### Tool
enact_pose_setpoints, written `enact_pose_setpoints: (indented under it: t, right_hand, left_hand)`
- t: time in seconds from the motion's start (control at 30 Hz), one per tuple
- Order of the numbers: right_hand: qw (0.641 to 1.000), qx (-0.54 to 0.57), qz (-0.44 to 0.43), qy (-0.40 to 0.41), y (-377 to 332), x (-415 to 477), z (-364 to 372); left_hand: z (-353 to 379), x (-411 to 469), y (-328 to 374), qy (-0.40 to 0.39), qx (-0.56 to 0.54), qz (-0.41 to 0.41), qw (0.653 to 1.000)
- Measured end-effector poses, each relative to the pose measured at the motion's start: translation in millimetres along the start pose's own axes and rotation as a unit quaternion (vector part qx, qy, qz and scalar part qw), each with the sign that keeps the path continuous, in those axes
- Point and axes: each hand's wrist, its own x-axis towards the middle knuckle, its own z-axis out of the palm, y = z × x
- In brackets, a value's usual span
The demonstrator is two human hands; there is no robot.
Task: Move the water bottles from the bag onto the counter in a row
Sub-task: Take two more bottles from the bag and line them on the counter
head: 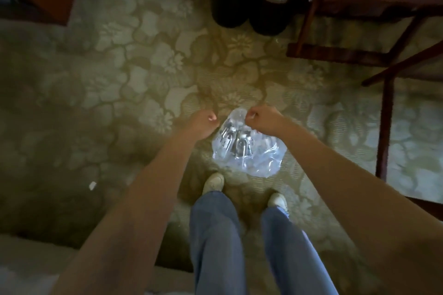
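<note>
Clear plastic bag (251, 158) of water bottles (236, 145) sits on the carpet (119, 74). Both arms stretch down: right hand (260, 118) clenches its top edge, left hand (206, 123) is curled alongside, grasp unclear.

Dim, soft-focus wide-angle view; edges bend, shadows deepen at left.

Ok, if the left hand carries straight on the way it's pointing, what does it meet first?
Probably the beige flower-patterned carpet, just left of the clear plastic bag; the left hand points down beside it, though depth is unclear.
</note>
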Motion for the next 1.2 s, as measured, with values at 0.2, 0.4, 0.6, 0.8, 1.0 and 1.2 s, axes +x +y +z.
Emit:
enact_pose_setpoints:
  t: [0.2,0.4,0.6,0.8,1.0,1.2]
  right_hand:
    - [0.998,-0.015,0.013,-0.063,78,51,51]
    - [0.994,-0.079,-0.018,-0.078,133,132,126]
    - [0.982,-0.162,-0.047,-0.089,176,223,192]
    - [0.964,-0.242,-0.054,-0.101,205,283,234]
    - [0.952,-0.274,-0.067,-0.117,218,305,253]
    - [0.934,-0.293,-0.137,-0.154,216,294,240]
  left_hand:
    - [85,32,-28,0.002,-0.057,-0.034,0.998]
    - [164,100,-90,0.033,-0.105,-0.083,0.99]
    - [204,180,-133,0.072,-0.123,-0.076,0.987]
    - [224,235,-152,0.092,-0.114,-0.023,0.989]
    - [243,251,-164,0.1,-0.122,-0.007,0.987]
    - [234,253,-166,0.06,-0.148,0.01,0.987]
